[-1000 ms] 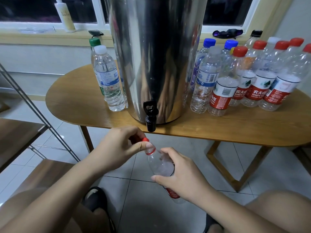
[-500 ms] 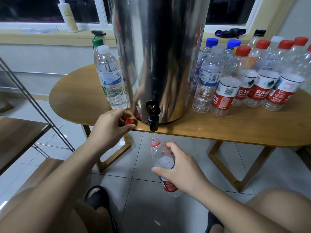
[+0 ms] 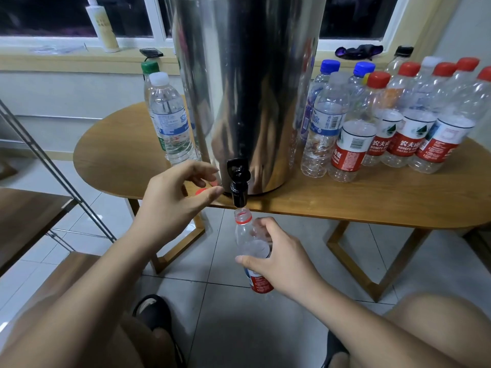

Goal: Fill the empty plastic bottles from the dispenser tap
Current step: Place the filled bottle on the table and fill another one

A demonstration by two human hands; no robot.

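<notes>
Uncapped clear bottle (image 3: pixel 245 239) w/ red neck ring, just under tap (image 3: pixel 238 181)

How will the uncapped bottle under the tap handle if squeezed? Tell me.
The uncapped bottle looks empty and thin-walled, so it is probably light and easily crushed. The right hand grips only its middle; it will likely get heavier once the tap runs.

Right hand (image 3: pixel 281 258) grips uncapped bottle (image 3: pixel 245 232) under tap (image 3: pixel 239 181); left hand (image 3: pixel 172 197) loose beside tap.

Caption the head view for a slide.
Right hand holds uncapped bottle under dispenser tap; left hand hovers beside it.
</notes>
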